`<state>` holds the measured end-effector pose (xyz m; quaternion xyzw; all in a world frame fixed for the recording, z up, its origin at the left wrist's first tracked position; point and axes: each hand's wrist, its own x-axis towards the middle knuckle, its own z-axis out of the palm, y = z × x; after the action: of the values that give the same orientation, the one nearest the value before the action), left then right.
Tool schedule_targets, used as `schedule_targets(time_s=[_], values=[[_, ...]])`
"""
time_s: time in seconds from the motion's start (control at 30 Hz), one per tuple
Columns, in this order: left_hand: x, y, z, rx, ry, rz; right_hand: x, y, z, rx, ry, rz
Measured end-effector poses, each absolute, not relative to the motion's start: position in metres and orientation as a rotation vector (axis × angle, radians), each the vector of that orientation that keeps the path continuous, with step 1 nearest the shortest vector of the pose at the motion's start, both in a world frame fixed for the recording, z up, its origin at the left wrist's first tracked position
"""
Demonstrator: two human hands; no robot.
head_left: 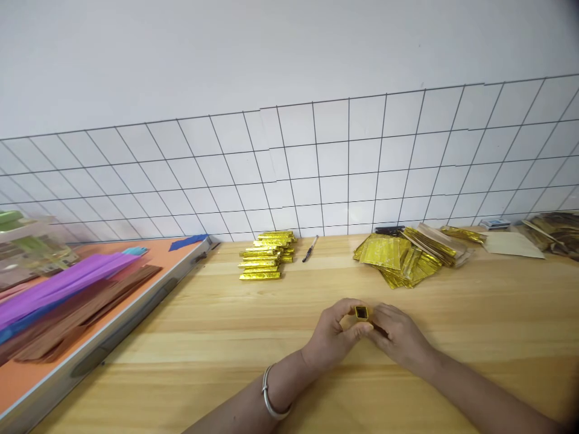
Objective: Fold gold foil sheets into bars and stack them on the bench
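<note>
A small square gold tube points its dark open end toward the camera, over the wooden table. Fingers and thumb of my left hand are wrapped round it. My right hand presses its bent fingers against the tube's right side, and its fingertips are partly hidden. Farther back, several folded gold strips lie stacked in rows. A loose pile of flat gold sheets is spread behind my hands, to the right.
A pen lies by the gold strips. At left, an orange-topped board holds purple paper, brown paper and a clear container. Beige paper and dark sheets lie back right, before a tiled wall.
</note>
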<state>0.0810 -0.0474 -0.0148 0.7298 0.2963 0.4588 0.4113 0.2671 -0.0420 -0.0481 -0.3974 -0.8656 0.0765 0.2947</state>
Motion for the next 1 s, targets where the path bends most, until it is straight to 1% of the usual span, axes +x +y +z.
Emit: schedule_targets(time_s=[0.17, 0.33, 0.47, 0.57, 0.67, 0.83, 0.93, 1.0], values=[[0.086, -0.051, -0.020, 1.836, 0.785, 1.121, 0.265, -0.042, -0.049, -1.082, -2.275, 0.122], [0.083, -0.046, -0.024, 1.909, 0.850, 1.108, 0.263, -0.044, -0.042, -1.092, -2.259, 0.246], [0.072, -0.035, -0.021, 2.188, 1.047, 1.094, 0.264, -0.043, -0.043, -1.103, -2.254, 0.284], [0.064, -0.027, -0.017, 2.475, 1.199, 0.847, 0.268, -0.037, -0.048, -1.191, -2.152, 0.293], [0.055, -0.018, -0.016, 2.608, 1.263, 0.605, 0.276, -0.028, -0.054, -1.261, -2.027, 0.354], [0.023, 0.001, -0.006, 2.576, 1.197, 0.408, 0.284, -0.018, -0.059, -1.262, -1.934, 0.493], [-0.008, 0.016, 0.005, 2.463, 1.062, 0.306, 0.284, -0.019, -0.057, -1.217, -2.001, 0.495], [-0.027, 0.025, 0.009, 2.338, 1.115, 0.256, 0.282, -0.021, -0.054, -1.187, -2.072, 0.448]])
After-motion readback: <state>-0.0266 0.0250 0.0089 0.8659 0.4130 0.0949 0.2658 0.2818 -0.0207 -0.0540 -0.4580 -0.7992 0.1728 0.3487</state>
